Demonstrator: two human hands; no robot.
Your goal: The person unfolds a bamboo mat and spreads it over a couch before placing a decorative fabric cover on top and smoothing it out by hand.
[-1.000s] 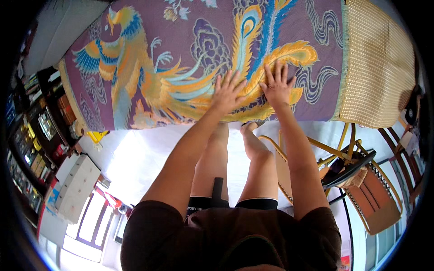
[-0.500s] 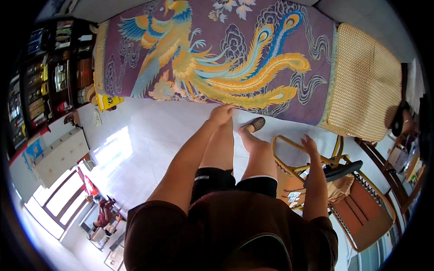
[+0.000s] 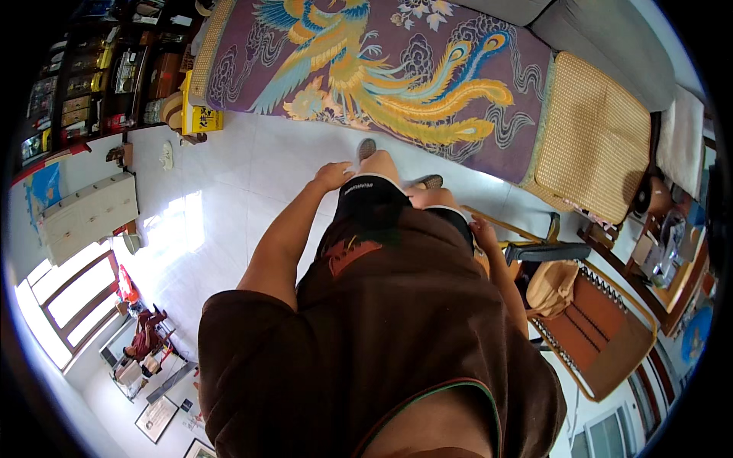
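Observation:
My left hand (image 3: 334, 176) hangs beside the leg of my black shorts (image 3: 371, 200), its fingers loosely stretched and nothing plainly in them. On the other side, my right hand (image 3: 482, 231) is low by my hip, close to the gold metal arm of a chair (image 3: 504, 223); its fingers look loosely parted, and whether they touch the metal cannot be made out. Beyond my feet lies a long seat with a purple cover (image 3: 466, 91), which bears a large yellow and blue phoenix. Both hands are apart from the cover.
A woven seat mat (image 3: 592, 130) lies at the cover's right. On the brown chair (image 3: 588, 328) rests a tan bag (image 3: 551, 288). Dark shelves (image 3: 95, 69), a yellow box (image 3: 201, 118) and a white cabinet (image 3: 92, 214) stand left. A person (image 3: 141, 340) sits in the far lower left.
My left hand has drawn back from the cover's edge toward my shorts. My right hand has come in from above the chair to my hip. My body has straightened, and the view has shifted.

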